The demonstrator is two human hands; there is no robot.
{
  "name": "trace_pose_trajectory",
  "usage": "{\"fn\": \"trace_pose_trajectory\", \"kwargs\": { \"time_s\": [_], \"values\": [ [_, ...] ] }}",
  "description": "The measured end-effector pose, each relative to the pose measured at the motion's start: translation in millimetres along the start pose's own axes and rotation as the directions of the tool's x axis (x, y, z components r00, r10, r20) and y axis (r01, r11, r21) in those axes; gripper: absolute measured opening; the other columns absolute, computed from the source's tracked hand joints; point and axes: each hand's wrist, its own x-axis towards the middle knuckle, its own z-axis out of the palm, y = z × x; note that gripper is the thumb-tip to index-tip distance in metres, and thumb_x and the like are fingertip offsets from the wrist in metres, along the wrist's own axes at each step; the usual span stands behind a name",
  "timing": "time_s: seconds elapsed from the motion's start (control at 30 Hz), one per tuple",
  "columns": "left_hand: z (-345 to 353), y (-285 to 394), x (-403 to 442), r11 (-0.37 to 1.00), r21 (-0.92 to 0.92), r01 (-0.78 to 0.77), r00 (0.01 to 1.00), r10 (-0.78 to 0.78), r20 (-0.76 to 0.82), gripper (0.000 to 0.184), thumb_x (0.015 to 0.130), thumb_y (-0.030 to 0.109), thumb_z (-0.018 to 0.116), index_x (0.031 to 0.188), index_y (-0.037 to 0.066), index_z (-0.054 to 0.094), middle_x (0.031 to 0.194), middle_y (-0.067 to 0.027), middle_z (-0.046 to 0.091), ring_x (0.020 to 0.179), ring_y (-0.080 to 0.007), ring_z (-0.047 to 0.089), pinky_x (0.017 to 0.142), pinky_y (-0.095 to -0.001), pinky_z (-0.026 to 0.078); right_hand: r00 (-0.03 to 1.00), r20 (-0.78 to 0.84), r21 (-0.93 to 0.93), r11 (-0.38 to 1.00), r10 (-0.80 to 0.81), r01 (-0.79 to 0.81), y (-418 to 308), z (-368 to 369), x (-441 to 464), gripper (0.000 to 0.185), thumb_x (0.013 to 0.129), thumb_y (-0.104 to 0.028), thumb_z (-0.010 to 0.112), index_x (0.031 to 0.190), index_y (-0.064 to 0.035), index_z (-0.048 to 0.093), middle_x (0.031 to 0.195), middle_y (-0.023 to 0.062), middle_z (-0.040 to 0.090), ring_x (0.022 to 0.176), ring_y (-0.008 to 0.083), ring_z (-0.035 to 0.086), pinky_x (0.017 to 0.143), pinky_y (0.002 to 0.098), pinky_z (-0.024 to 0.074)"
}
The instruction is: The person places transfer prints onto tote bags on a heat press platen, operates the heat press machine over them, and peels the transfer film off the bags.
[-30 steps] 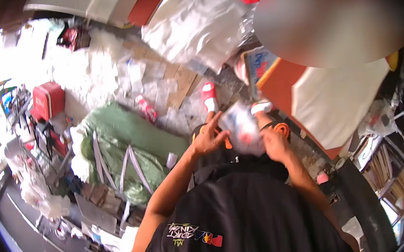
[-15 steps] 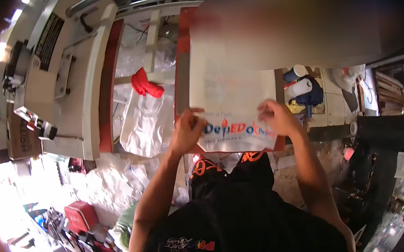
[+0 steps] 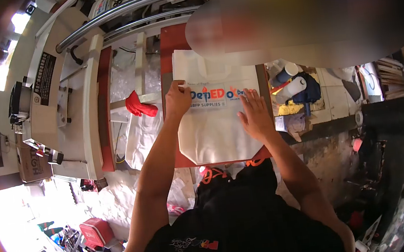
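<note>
Two hands at one printed sheet point(image 3: 209, 97) on one cream bag point(image 3: 218, 136), atop the red board point(image 3: 173, 36).
Left hand point(image 3: 177, 99): fingers curled narrow at the sheet's left edge, any pinch unclear; right hand point(image 3: 256, 116): fingers extended flat over its right end, thumb apart. The sheet reads "DepED" in blue and red; one red cloth point(image 3: 140, 105) lies left of the board.

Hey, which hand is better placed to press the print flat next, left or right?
Right, I'd say: your right hand has its fingers spread at the right end of the print, while your left hand is curled at its left end.
</note>
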Motion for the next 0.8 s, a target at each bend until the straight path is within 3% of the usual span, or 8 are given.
{"fn": "trace_pose_trajectory", "kwargs": {
  "time_s": [0.07,0.13,0.23,0.4,0.57,0.63,0.73,0.8],
  "values": [
    [1.8,0.7,-2.6,1.000,0.023,-0.003,1.000,0.003,0.006,0.031,0.088,0.017,0.066,0.115,0.002,0.060,0.099,-0.0175,0.071,0.089,-0.0323,0.070,0.078,-0.0422,0.055,0.999,0.029,-0.010,1.000,0.023,-0.023,0.7,5.6,-2.6,0.058,0.094,-0.025,0.060,0.142,0.0008,0.044,0.158,0.0183,0.031,0.147,0.0416,0.025,0.117,0.0593,0.0250],
    [3.5,-0.6,-12.8,0.932,0.141,-0.333,0.909,0.357,-0.214,0.032,0.087,0.015,0.066,0.117,0.003,0.061,0.112,-0.0191,0.067,0.101,-0.0342,0.066,0.085,-0.0446,0.053,1.000,0.028,-0.059,0.998,-0.002,0.004,1.3,8.6,-5.0,0.062,0.095,-0.029,0.058,0.146,0.0026,0.040,0.160,0.0190,0.028,0.149,0.0408,0.023,0.118,0.0591,0.0234],
    [-5.9,12.4,-52.6,0.846,0.274,-0.458,0.877,0.480,-0.016,0.033,0.086,0.011,0.065,0.119,0.007,0.062,0.121,-0.0176,0.063,0.110,-0.0363,0.060,0.094,-0.0476,0.049,0.999,0.032,-0.093,0.996,0.007,-0.004,-0.7,12.2,-6.6,0.062,0.097,-0.030,0.056,0.146,0.0032,0.040,0.160,0.0198,0.027,0.149,0.0405,0.022,0.118,0.0586,0.0222],
    [12.0,-13.1,-76.5,0.782,0.347,-0.517,0.832,0.555,-0.012,0.035,0.084,0.010,0.059,0.119,0.010,0.062,0.132,-0.0116,0.059,0.126,-0.0369,0.052,0.106,-0.0481,0.041,1.000,0.026,-0.137,0.991,0.017,-0.014,-4.6,15.3,-6.1,0.058,0.097,-0.030,0.055,0.143,0.0044,0.045,0.159,0.0206,0.030,0.148,0.0404,0.024,0.118,0.0605,0.0209],
    [16.0,-21.8,-77.3,0.790,0.352,-0.502,0.828,0.556,-0.066,0.036,0.085,0.012,0.059,0.120,0.009,0.062,0.132,-0.0115,0.059,0.126,-0.0360,0.052,0.106,-0.0488,0.040,1.000,-0.009,-0.090,0.996,-0.013,0.012,-9.7,0.9,6.8,0.052,0.091,-0.024,0.061,0.134,0.0043,0.052,0.149,0.0211,0.042,0.141,0.0414,0.035,0.115,0.0619,0.0234],
    [14.9,-20.7,-77.7,0.798,0.345,-0.494,0.835,0.546,-0.067,0.035,0.086,0.013,0.059,0.120,0.009,0.062,0.132,-0.0117,0.059,0.126,-0.0355,0.052,0.107,-0.0488,0.040,0.986,-0.142,-0.051,0.996,-0.084,0.077,-8.7,-3.1,19.2,0.043,0.084,-0.018,0.066,0.121,0.0030,0.058,0.129,0.0194,0.055,0.125,0.0417,0.049,0.111,0.0587,0.0307],
    [15.2,-17.9,-79.5,0.796,0.358,-0.488,0.835,0.545,-0.072,0.035,0.084,0.013,0.059,0.119,0.010,0.063,0.133,-0.0109,0.059,0.126,-0.0347,0.052,0.106,-0.0483,0.040,0.969,-0.245,0.005,1.000,-0.027,0.029,-3.5,-5.7,63.6,0.030,0.079,-0.013,0.068,0.105,0.0000,0.063,0.110,0.0168,0.060,0.110,0.0394,0.055,0.105,0.0531,0.0386],
    [14.6,-15.9,-78.9,0.812,0.348,-0.468,0.852,0.519,-0.066,0.035,0.083,0.012,0.059,0.118,0.010,0.063,0.132,-0.0103,0.059,0.126,-0.0338,0.053,0.105,-0.0479,0.040,0.987,-0.162,-0.024,1.000,0.008,-0.012,4.5,2.1,97.1,0.025,0.079,-0.012,0.068,0.101,-0.0006,0.063,0.104,0.0169,0.060,0.105,0.0389,0.056,0.101,0.0512,0.0420]
  ]
}}
